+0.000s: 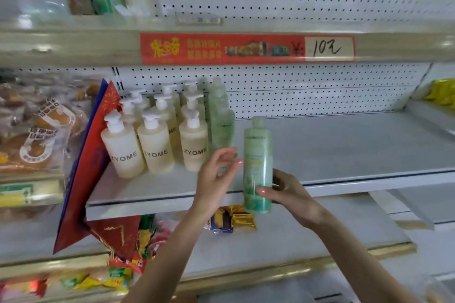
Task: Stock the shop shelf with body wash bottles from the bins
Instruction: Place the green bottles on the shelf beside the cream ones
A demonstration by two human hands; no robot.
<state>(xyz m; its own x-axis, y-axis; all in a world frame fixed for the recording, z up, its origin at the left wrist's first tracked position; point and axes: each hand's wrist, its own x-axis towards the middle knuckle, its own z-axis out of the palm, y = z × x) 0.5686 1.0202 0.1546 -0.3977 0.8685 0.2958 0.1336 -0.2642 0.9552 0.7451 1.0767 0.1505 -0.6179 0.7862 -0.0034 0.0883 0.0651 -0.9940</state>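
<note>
While the right hand [289,192] grips the green bottle [257,155] low on its body, thumb across the front and fingers curled behind, we note that the bottle is upright: long axis vertical, cap up, label toward the camera. Its base hangs in front of and below the front lip of the shelf [344,145], so it is not yet on the board. The left hand [216,177] is just to the bottle's left, fingers loosely spread and holding nothing; whether its fingertips touch the row of green bottles [222,128] standing on the shelf we cannot tell. That row runs front to back, immediately right of the cream pump bottles [157,147], with bare shelf on its right. The governing relation, in our judgement: the free place lies up, forward and slightly left of the held bottle, beside the green row. The right hand carries the load. We judge that the base must be raised clear of the lip, then carried back with the axis kept vertical. A tilt toward the row risks knocking its front bottle.
</note>
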